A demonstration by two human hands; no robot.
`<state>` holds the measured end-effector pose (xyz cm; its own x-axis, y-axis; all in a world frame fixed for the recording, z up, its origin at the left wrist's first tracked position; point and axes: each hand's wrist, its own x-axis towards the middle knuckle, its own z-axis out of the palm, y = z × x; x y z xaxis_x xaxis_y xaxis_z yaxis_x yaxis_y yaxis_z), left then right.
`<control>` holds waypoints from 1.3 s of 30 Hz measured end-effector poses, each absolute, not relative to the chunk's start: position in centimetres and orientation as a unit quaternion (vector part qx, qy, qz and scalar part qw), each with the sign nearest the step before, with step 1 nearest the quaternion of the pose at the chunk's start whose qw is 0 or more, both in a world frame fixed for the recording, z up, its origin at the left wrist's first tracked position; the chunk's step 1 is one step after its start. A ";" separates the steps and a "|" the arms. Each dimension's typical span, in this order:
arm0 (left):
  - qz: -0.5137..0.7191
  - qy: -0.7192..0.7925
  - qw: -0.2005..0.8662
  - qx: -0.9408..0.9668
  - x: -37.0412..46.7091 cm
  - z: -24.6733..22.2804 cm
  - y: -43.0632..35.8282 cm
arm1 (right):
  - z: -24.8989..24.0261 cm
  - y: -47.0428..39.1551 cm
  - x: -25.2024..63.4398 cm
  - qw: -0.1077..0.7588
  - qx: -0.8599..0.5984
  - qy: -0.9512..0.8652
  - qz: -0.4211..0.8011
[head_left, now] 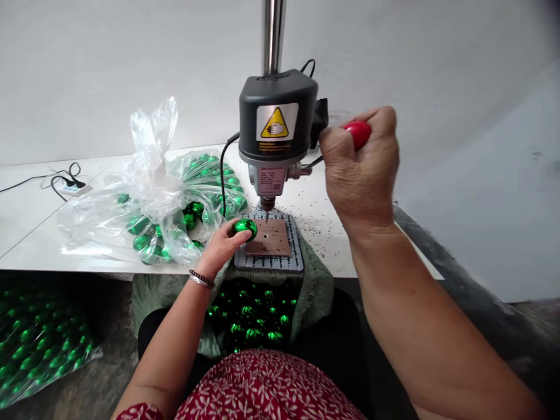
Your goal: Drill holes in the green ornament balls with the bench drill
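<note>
Between the thumb and fingers of my left hand (225,246) is a shiny green ball (246,229), held over the left edge of a brown board (277,239). The board has a small hole and lies on the slotted metal base (295,259) of a drill press (278,116). Above the board points the thin drill bit (267,217), a little right of the ball and apart from it. My right hand (365,169) is wrapped round the red knob (359,135) of the press's feed lever, right of the motor housing.
Left of the press, a clear plastic bag (153,181) holds many green balls. Dark shavings (321,233) litter the white table (336,256). More balls (251,315) lie in a green cloth sack (317,286) below, and another full bag (39,344) stands lower left. A power strip (76,188) sits at the back left.
</note>
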<state>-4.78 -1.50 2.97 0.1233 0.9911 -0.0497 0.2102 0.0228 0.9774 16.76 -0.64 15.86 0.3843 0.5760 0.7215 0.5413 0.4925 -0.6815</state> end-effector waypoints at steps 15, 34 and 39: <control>0.248 0.576 0.365 0.688 -1.8 2.7 1.0 | 17.9 -2.1 16.0 0.649 -0.541 -0.528 0.084; 0.220 0.585 0.363 0.691 -0.3 3.3 0.6 | 17.6 -2.8 16.0 0.639 -0.541 -0.539 0.087; 0.213 0.592 0.352 0.693 -0.3 3.5 0.4 | 16.3 -3.5 16.3 0.639 -0.544 -0.543 0.039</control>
